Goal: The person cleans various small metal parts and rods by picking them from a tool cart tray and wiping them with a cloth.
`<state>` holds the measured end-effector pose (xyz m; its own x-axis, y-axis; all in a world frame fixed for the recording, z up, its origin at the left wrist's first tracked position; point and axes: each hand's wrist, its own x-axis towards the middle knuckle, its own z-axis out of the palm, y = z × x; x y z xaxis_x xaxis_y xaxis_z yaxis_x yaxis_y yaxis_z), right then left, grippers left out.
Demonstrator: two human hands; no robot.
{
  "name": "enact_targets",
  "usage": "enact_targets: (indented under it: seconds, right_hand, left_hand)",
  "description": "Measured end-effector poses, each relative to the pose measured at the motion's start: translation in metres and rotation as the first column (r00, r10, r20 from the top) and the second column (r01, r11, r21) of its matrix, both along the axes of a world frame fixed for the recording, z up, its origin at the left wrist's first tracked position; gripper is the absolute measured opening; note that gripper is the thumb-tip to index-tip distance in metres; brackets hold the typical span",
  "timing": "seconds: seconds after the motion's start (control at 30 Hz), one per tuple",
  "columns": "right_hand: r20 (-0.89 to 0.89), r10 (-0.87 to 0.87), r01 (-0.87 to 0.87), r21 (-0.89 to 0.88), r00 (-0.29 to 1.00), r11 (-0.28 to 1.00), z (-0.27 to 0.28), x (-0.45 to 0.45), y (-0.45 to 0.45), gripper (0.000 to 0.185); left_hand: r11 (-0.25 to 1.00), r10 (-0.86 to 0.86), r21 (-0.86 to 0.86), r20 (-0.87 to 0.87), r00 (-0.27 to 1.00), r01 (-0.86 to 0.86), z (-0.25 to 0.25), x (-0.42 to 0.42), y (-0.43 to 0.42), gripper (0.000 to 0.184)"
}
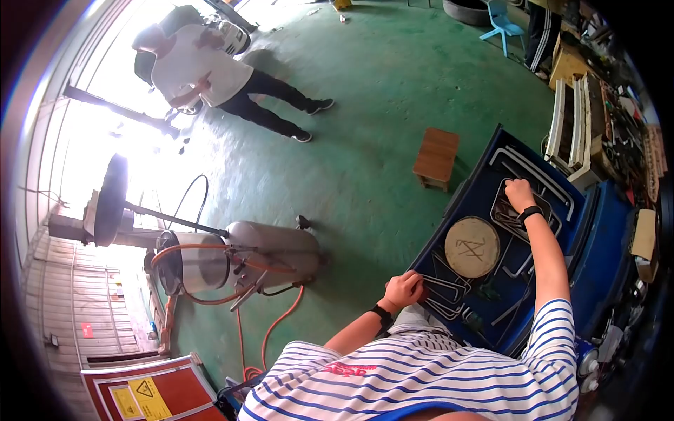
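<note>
An open blue drawer point(449, 219) holds bent metal rods point(537, 175), a round tan lid point(472, 247) with thin metal pieces on it, and a metal-rimmed tray point(554, 223). My right hand point(520, 195) is at the upper left corner of that tray, fingers bent down against it; what they hold, if anything, is too small to tell. My left hand point(404, 289) is closed at the drawer's near left edge, beside several bent hex keys point(444, 286). Its fingertips are curled in, and their contents are hidden.
A wooden stool point(437, 156) stands beyond the drawer. A person point(203, 67) stands at the upper left; another person's legs point(542, 35) show at the upper right. A grey tank point(274, 251) with orange hoses is at the left, a blue chair point(501, 27) farther off.
</note>
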<state>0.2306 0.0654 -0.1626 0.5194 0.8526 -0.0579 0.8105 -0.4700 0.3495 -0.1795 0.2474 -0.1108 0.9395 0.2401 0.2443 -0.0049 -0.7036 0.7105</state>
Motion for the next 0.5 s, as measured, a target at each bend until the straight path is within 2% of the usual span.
enact_targets:
  seconds: [0.07, 0.17, 0.2, 0.27, 0.33, 0.4, 0.47, 0.5]
  right_hand:
    - [-0.01, 0.016, -0.016, -0.008, 1.0, 1.0, -0.001, 0.003, -0.002, 0.008]
    - [0.022, 0.192, -0.18, -0.258, 0.981, 0.949, 0.013, 0.006, -0.012, 0.009]
    - [0.03, 0.187, -0.173, -0.261, 0.982, 0.95, 0.017, 0.008, -0.018, 0.009]
    - [0.051, 0.258, -0.249, -0.141, 0.965, 0.958, 0.027, 0.01, -0.028, 0.009]
    - [0.054, 0.258, -0.253, -0.079, 0.965, 0.964, 0.031, 0.015, -0.037, 0.006]
    - [0.078, 0.249, -0.253, 0.054, 0.965, 0.966, 0.041, 0.015, -0.048, 0.006]
    - [0.093, 0.243, -0.251, 0.074, 0.965, 0.965, 0.058, 0.013, -0.059, 0.01]
    - [0.104, 0.248, -0.264, 0.192, 0.963, 0.945, 0.066, 0.011, -0.064, 0.009]
  left_hand:
    - [1.0, -0.004, 0.007, 0.005, 1.0, 0.004, 0.0, 0.0, 0.0, 0.004]
    - [1.0, 0.018, 0.012, 0.002, 1.0, -0.018, -0.002, -0.001, -0.003, 0.004]
    - [1.0, 0.019, 0.014, -0.008, 1.0, -0.019, -0.003, -0.002, -0.002, 0.003]
    - [1.0, 0.018, 0.015, -0.011, 1.0, -0.017, -0.007, -0.003, -0.001, 0.003]
    - [0.999, 0.021, 0.027, 0.02, 1.0, -0.021, -0.008, -0.003, -0.002, 0.005]
    - [1.0, 0.013, 0.026, 0.038, 0.999, -0.014, -0.007, -0.003, -0.001, 0.004]
    - [1.0, 0.008, 0.019, 0.056, 0.998, -0.009, -0.006, -0.004, -0.003, 0.004]
    - [1.0, 0.016, 0.021, 0.045, 0.999, -0.016, -0.007, -0.004, -0.003, 0.003]
